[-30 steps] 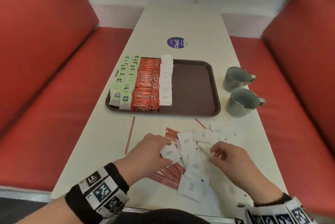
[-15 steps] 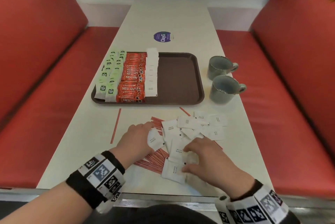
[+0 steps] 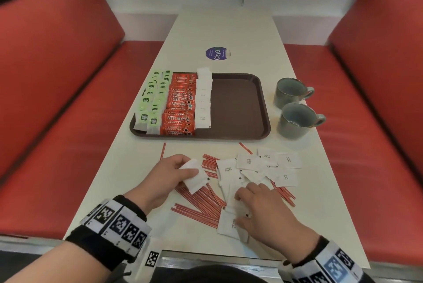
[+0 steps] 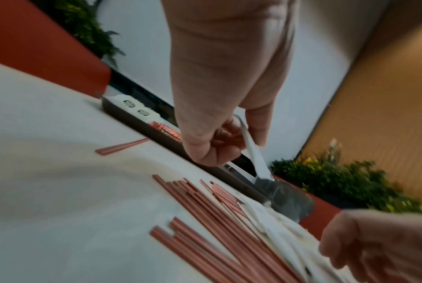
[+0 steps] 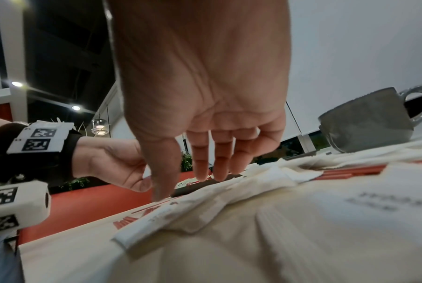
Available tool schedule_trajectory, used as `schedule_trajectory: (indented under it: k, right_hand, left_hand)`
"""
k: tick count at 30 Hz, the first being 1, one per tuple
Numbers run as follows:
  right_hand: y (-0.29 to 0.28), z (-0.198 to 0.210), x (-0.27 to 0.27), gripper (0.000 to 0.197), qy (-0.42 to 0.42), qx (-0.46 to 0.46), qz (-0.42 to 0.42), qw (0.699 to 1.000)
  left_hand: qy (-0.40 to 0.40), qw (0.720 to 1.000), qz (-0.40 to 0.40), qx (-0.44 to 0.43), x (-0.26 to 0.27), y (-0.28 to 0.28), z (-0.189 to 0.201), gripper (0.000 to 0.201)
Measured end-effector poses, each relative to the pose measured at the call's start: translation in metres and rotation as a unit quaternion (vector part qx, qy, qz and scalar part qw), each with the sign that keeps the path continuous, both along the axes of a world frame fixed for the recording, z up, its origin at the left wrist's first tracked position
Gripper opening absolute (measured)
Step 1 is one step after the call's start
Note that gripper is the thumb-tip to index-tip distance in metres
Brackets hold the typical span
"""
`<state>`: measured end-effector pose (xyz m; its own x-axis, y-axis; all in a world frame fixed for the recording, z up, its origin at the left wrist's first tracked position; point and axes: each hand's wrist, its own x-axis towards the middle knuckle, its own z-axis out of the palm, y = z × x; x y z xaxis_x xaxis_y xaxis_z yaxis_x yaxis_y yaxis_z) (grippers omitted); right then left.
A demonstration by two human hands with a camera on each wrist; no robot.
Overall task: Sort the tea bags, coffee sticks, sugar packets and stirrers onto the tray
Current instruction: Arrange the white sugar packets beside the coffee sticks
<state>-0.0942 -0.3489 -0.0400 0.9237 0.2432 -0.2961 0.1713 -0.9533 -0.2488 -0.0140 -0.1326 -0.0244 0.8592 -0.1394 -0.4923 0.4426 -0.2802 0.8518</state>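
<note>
My left hand [image 3: 184, 169] pinches a few white sugar packets [image 3: 195, 177] just above the red stirrers [image 3: 199, 205] on the table; in the left wrist view the held packets [image 4: 253, 153] show edge-on between thumb and fingers. My right hand [image 3: 240, 205] lies with straight fingers on the loose sugar packets [image 3: 265, 168], its fingertips [image 5: 202, 172] touching them. The brown tray [image 3: 240, 108] carries rows of green tea bags [image 3: 153, 104], red coffee sticks [image 3: 180, 108] and sugar packets [image 3: 203, 99] on its left half.
Two grey cups [image 3: 290, 92] [image 3: 297, 120] stand to the right of the tray. A single stirrer [image 3: 162, 150] lies apart at the left. Red benches [image 3: 57, 122] flank the narrow white table [image 3: 224, 30]. A round purple sticker [image 3: 217, 53] lies beyond the tray.
My right hand moved from the right of the pile to the nearest packets and rests on them. My left hand kept its packets and lifted them slightly.
</note>
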Motion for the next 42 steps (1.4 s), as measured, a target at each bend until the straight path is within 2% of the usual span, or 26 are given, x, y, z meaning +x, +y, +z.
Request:
schedule_trajectory:
  k: [4, 8, 11, 13, 15, 17, 19, 22, 24, 28, 30, 36, 42]
  right_hand:
    - [0.006, 0.001, 0.002, 0.060, 0.017, -0.025, 0.045, 0.999]
    - [0.012, 0.004, 0.010, 0.050, 0.029, -0.042, 0.036, 0.998]
    - [0.020, 0.006, 0.012, 0.031, 0.034, -0.056, 0.034, 0.997]
    - [0.023, 0.006, 0.011, 0.028, 0.027, -0.057, 0.030, 0.998]
    - [0.025, 0.006, 0.008, 0.041, 0.029, -0.047, 0.019, 0.998]
    - [0.026, 0.005, 0.004, 0.061, 0.038, -0.051, 0.016, 0.998]
    - [0.029, 0.004, 0.002, 0.069, 0.045, -0.068, 0.013, 0.997]
    - [0.033, 0.001, 0.004, 0.060, 0.049, -0.062, -0.010, 0.997]
    - [0.033, 0.000, 0.004, 0.052, 0.047, -0.047, -0.028, 0.997]
    - [0.029, -0.004, 0.004, 0.069, 0.052, -0.031, -0.053, 0.997]
    - [0.028, -0.003, 0.007, 0.070, 0.048, -0.047, -0.042, 0.997]
    - [0.030, -0.001, 0.014, 0.050, 0.012, -0.058, 0.005, 0.998]
    - [0.034, -0.004, 0.016, 0.049, 0.003, 0.005, -0.018, 1.000]
  left_hand:
    - [0.104, 0.975, 0.105, -0.163, 0.007, 0.019, 0.005, 0.013]
    - [0.175, 0.927, 0.199, -0.265, 0.013, 0.033, 0.007, 0.006]
    - [0.205, 0.906, 0.192, -0.316, 0.015, 0.030, 0.006, 0.008]
    - [0.219, 0.903, 0.167, -0.329, 0.016, 0.024, 0.003, 0.012]
    - [0.226, 0.906, 0.136, -0.331, 0.017, 0.018, 0.000, 0.013]
    - [0.223, 0.913, 0.103, -0.326, 0.017, 0.012, -0.003, 0.011]
    - [0.214, 0.924, 0.074, -0.308, 0.016, 0.008, -0.006, 0.014]
    - [0.196, 0.941, 0.042, -0.273, 0.013, 0.002, -0.010, 0.023]
    - [0.180, 0.953, 0.027, -0.243, 0.011, -0.001, -0.011, 0.022]
    - [0.153, 0.968, -0.014, -0.199, 0.006, -0.008, -0.009, 0.012]
    - [0.142, 0.972, -0.028, -0.184, 0.003, -0.011, -0.008, 0.010]
    - [0.135, 0.979, -0.031, -0.151, 0.002, -0.010, -0.010, 0.009]
    - [0.130, 0.982, -0.076, -0.115, 0.000, -0.007, -0.013, 0.011]
